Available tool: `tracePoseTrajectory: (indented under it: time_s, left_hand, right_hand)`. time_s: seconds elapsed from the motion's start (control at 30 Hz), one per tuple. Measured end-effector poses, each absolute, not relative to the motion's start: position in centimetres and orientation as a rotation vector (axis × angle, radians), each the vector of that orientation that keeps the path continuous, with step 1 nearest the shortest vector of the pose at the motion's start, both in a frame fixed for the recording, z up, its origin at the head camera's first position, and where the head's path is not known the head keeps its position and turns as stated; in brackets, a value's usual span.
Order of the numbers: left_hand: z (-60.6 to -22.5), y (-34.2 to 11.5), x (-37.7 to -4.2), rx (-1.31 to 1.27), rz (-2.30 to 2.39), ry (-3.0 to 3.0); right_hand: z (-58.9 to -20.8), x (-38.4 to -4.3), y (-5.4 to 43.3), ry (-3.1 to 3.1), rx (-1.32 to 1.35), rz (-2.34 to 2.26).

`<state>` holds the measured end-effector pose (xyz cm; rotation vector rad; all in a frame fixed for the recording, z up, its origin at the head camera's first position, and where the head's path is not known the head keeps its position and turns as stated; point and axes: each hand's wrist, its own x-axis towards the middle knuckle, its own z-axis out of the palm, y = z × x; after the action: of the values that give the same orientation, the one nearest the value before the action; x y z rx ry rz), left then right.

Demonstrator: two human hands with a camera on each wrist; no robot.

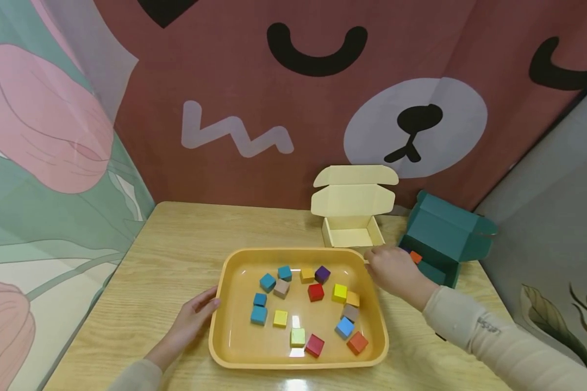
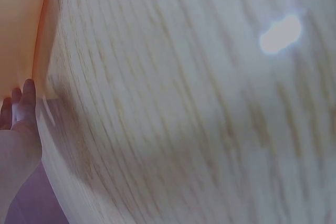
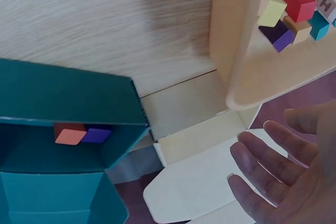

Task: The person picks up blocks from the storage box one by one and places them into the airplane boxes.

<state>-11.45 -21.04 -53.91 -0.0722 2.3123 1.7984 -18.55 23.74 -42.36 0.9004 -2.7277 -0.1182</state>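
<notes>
A yellow tray point(image 1: 298, 365) on the wooden table holds several coloured cubes, among them a red cube point(image 1: 315, 292), a purple cube point(image 1: 322, 274) and a blue cube point(image 1: 344, 328). My left hand point(image 1: 188, 323) rests against the tray's left side; in the left wrist view its fingers point(image 2: 29, 95) lie extended along the outer wall. At the tray's far right corner is my right hand point(image 1: 398, 274), close to the cream box point(image 1: 353, 201). The right wrist view shows this hand's fingers point(image 3: 268, 153) spread and loosely bent, holding nothing.
Behind the tray the cream box stands with its lid up. A dark green box point(image 1: 440, 225), also with a raised lid, is at the back right, with an orange block point(image 1: 414, 257) and a purple block point(image 3: 96, 134) inside. A printed curtain point(image 1: 235, 65) hangs behind the table.
</notes>
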Motion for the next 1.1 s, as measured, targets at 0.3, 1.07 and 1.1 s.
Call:
tracePoseTrajectory:
  time_s: [0.3,1.07,1.1]
  left_hand:
    - [-53.8,-21.0,-11.5,-0.075,1.798,2.324]
    - [-54.0,-20.8,-11.5,-0.131,1.797,2.324]
    - [-54.0,-20.8,-11.4,-0.130,1.797,2.325]
  right_hand:
    - [-43.1,-17.9,21.6,-2.759,0.934,-0.133]
    - [-45.5,-17.1,16.1,-2.790,1.121,-0.077]
    - [-45.7,-17.1,15.8,-2.793,1.124,-0.100]
